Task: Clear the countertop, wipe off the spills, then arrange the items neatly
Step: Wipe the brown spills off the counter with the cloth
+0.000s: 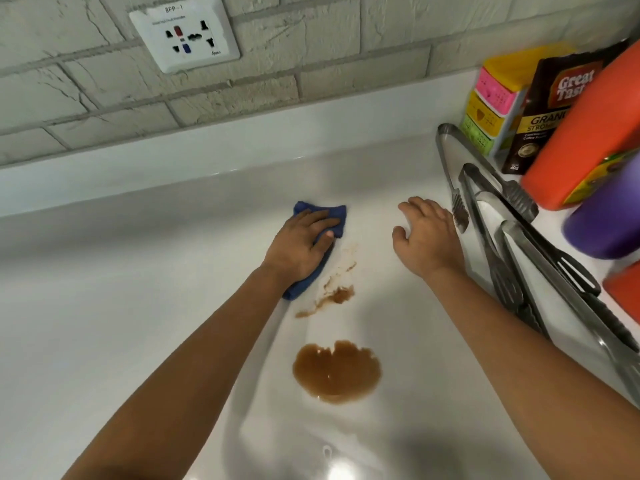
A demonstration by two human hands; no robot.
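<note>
Left hand (300, 244) presses the folded blue cloth (320, 216) flat; right hand's (427, 237) fingers spread on the white counter (138, 306). Better to drag it through the brown puddle (336, 370).

The left hand (300, 241) pressed a blue cloth (320, 216) flat on the white worktop (138, 306), just beside a brown smear (337, 292). A larger brown puddle (336, 371) lay nearer the person. The right hand (427, 233) rested open on the worktop, touching metal tongs (491, 237) beside an orange bottle (585, 133) and a coffee pouch (547, 112).

Glossy white countertop (138, 271), blue cloth (332, 216), shiny metal tongs (491, 216), rough brick wall (311, 46)
</note>
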